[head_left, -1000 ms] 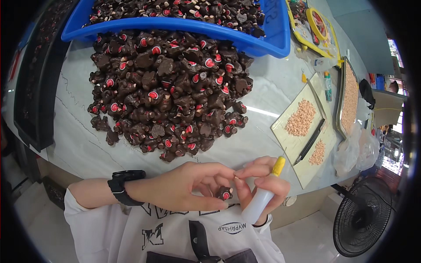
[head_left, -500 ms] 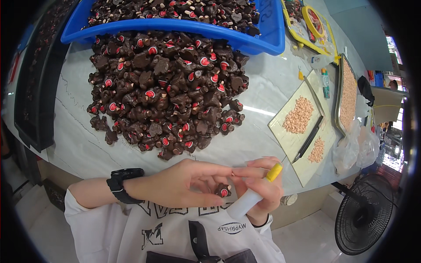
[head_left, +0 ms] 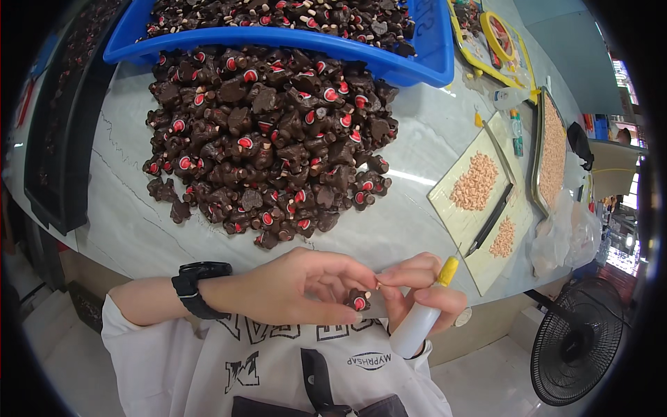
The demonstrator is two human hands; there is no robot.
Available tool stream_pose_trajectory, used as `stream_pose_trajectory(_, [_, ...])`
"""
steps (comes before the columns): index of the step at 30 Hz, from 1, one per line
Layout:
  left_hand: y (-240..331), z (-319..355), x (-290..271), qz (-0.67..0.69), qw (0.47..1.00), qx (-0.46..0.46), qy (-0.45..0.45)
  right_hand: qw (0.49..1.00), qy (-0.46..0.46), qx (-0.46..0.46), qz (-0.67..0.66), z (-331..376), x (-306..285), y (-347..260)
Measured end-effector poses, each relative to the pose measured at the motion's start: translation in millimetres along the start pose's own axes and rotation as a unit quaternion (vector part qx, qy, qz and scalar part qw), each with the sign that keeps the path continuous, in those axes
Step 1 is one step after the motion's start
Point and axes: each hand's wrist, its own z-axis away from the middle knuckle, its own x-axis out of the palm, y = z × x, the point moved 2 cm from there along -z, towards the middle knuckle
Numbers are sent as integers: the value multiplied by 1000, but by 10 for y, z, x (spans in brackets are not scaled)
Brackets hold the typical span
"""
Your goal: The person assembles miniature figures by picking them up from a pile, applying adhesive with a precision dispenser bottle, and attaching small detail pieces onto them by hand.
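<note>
Left hand [head_left: 292, 295]: pinches one small brown piece [head_left: 358, 300]. Right hand [head_left: 417, 292]: clasps glue bottle [head_left: 424, 316], tilted lower than a second ago; yellow tip still off the piece, gluing pending.

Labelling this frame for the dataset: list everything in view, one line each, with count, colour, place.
dark figurines: one big pile, too many to count, dark brown with red-and-white spots, mid table
blue tray: 1, blue, far edge, filled with more dark pieces
black tray: 1, black, left edge of table
table: 1, pale marbled top
pale boards: at least 2, cream, right side
small beads: 2 heaps, peach, on the boards
mesh tray: 1, dark rim, far right, spread with peach beads
floor fan: 1, black, lower right
wristwatch: 1, black, left wrist
glue bottle: 1, white with yellow nozzle, in right hand
held figurine: 1, dark brown with a red spot, between both hands
left hand: pinching the held figurine
right hand: gripping the glue bottle
</note>
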Motion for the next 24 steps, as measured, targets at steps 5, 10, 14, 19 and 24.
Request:
stream_pose_trajectory(5, [-3,2,6,32,999,-1,15,1000,9,-19,16,48,11,-29])
stream_pose_trajectory(10, [-1,-18,22,86,996,4,30,995,41,-90,21,120,22,-73])
stream_pose_trajectory(14, [3,-5,26,85,996,7,34,993,20,-117,6,137,18,-13])
stream_pose_trajectory(19, [7,-23,17,81,996,-2,35,990,-26,-135,13,117,-15,-1])
stream_pose_trajectory(24, [6,-32,-8,43,998,8,39,992,-77,-90,41,58,-44,-90])
